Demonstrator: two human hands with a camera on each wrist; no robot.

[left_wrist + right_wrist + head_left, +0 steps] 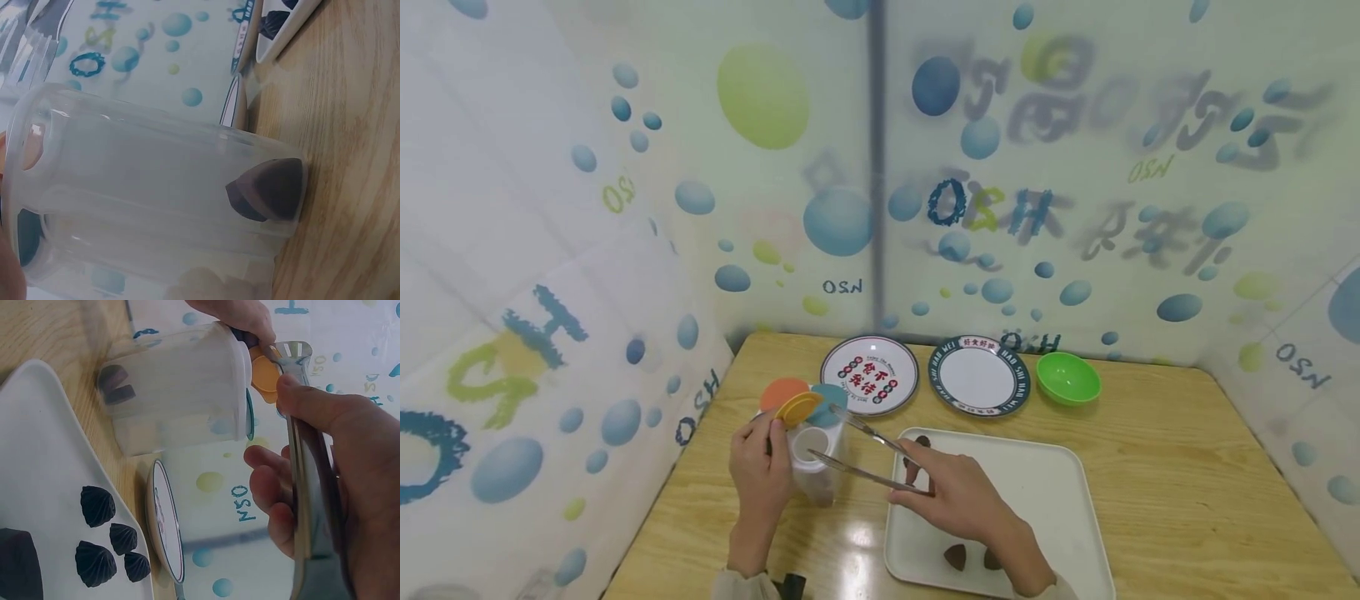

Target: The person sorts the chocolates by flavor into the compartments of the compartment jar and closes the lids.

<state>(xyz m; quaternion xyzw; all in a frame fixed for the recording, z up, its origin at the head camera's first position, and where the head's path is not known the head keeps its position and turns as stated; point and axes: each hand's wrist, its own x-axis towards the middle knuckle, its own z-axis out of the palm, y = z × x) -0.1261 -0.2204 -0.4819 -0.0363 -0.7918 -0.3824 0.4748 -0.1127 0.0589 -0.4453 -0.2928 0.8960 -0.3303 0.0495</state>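
My left hand (pixel 762 467) pinches the raised yellow flip lid (pixel 799 409) of a translucent storage container (pixel 815 479). Orange (pixel 784 392) and teal lids (pixel 831 406) cover other parts of its top. Below the yellow lid is a round opening (pixel 809 444). Brown wedge-like pieces (pixel 275 187) lie at the bottom of the container, seen through its wall. My right hand (pixel 958 492) grips metal tongs (pixel 880 477), their arms spread. One tip is over the round opening, and the other overlaps the teal lid in the head view.
A white tray (pixel 1037 483) on the wooden table holds several dark brown pieces (pixel 955 557), some fluted (pixel 97 506). Along the back stand a plate with red writing (pixel 870 377), a dark-rimmed plate (pixel 979 375) and a green bowl (pixel 1068 379). Patterned walls surround the table.
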